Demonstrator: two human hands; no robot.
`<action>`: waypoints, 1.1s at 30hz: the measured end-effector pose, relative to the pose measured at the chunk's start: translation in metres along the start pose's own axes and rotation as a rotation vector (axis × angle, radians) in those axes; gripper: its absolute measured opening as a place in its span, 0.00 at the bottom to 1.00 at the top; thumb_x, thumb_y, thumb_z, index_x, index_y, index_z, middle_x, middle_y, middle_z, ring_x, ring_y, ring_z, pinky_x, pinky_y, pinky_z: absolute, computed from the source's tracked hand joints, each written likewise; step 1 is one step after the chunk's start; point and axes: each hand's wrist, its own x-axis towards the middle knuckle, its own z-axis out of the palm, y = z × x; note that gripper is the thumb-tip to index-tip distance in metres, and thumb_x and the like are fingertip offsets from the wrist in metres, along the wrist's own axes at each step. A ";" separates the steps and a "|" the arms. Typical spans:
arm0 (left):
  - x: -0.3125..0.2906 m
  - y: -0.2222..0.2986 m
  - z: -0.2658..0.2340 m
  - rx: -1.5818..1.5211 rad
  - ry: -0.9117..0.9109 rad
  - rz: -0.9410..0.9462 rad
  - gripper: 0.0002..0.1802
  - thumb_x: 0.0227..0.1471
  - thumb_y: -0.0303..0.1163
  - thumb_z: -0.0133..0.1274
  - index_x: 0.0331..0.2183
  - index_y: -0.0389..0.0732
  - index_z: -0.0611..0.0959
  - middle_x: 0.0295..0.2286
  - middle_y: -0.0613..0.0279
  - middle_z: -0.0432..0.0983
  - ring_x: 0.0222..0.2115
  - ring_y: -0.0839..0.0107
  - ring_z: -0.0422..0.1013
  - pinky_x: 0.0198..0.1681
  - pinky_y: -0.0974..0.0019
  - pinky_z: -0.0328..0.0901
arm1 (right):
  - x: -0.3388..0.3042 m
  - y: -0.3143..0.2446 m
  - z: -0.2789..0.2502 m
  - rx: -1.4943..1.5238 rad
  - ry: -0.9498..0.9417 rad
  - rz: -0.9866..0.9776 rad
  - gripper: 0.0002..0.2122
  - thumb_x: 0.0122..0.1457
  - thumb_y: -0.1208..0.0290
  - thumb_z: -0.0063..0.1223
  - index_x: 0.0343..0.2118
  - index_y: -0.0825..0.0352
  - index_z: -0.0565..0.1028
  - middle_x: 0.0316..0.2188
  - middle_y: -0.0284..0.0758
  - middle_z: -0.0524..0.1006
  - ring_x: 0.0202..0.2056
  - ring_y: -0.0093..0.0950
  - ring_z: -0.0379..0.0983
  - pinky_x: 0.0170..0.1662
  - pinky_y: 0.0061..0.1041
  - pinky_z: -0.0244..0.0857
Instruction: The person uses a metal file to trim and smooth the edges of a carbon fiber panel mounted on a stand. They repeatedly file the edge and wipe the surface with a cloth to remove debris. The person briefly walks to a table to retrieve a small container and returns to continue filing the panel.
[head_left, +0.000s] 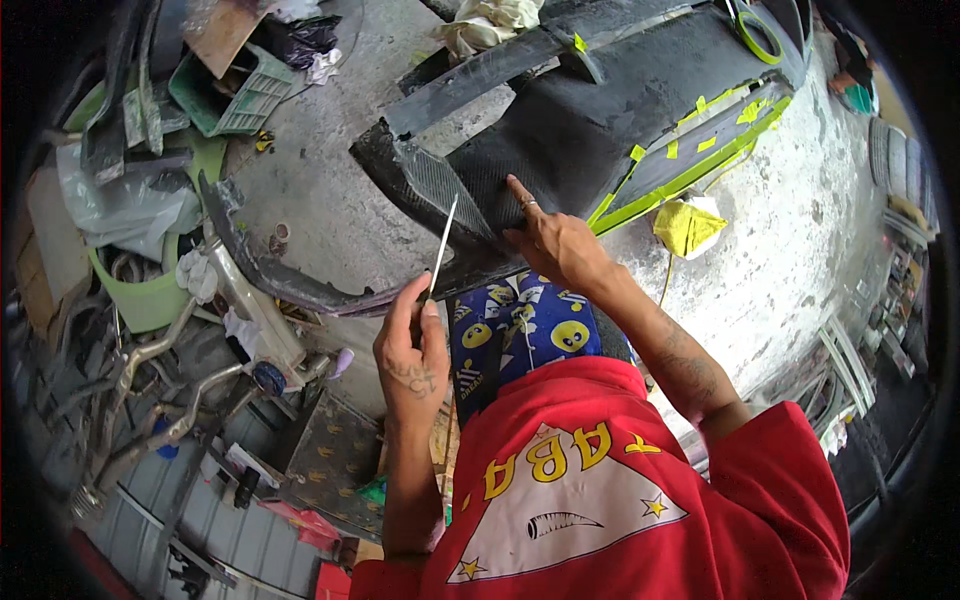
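A black car bumper (560,130) lies in front of me, with a woven fibre texture on its near left part. My left hand (412,345) is closed round the dark grip of a thin, pale blade (443,245). The blade points up and away, its tip over or against the ribbed grey patch (432,180) on the bumper; contact cannot be made out. My right hand (565,245) holds nothing. Its index finger stretches out and rests on the woven black surface, right of the blade tip, with the thumb apart from it.
Yellow-green tape (680,185) lines the bumper's right opening, and a tape roll (757,38) sits at its far end. A yellow-and-white bundle (690,228) is on the right. Metal pipes (170,400), a green crate (228,92) and a pale green tub (140,295) crowd the left.
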 end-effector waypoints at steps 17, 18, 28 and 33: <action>0.080 -0.020 0.034 -0.056 -0.378 0.125 0.19 0.63 0.21 0.50 0.55 0.32 0.78 0.43 0.44 0.81 0.42 0.50 0.80 0.45 0.56 0.73 | 0.007 -0.012 0.032 1.252 0.296 0.233 0.17 0.73 0.69 0.50 0.59 0.73 0.74 0.47 0.34 0.80 0.40 0.22 0.81 0.41 0.20 0.74; 0.082 -0.019 0.033 -0.065 -0.384 0.131 0.19 0.63 0.20 0.50 0.55 0.32 0.78 0.42 0.45 0.81 0.41 0.52 0.80 0.44 0.57 0.73 | 0.007 -0.013 0.032 1.247 0.303 0.219 0.17 0.73 0.70 0.50 0.60 0.73 0.74 0.46 0.34 0.79 0.40 0.23 0.81 0.41 0.20 0.74; 0.094 -0.026 0.036 -0.067 -0.350 0.210 0.20 0.64 0.18 0.49 0.56 0.29 0.76 0.43 0.42 0.80 0.42 0.53 0.81 0.42 0.60 0.75 | 0.024 -0.025 0.020 1.243 0.296 0.303 0.21 0.71 0.73 0.54 0.64 0.73 0.70 0.45 0.34 0.80 0.35 0.21 0.79 0.40 0.20 0.74; 0.108 -0.017 0.043 -0.035 -0.342 0.270 0.20 0.64 0.19 0.49 0.57 0.28 0.75 0.44 0.40 0.80 0.44 0.51 0.81 0.43 0.60 0.76 | 0.036 -0.033 0.014 1.165 0.329 0.325 0.24 0.71 0.73 0.54 0.67 0.71 0.66 0.47 0.34 0.79 0.34 0.20 0.78 0.37 0.19 0.74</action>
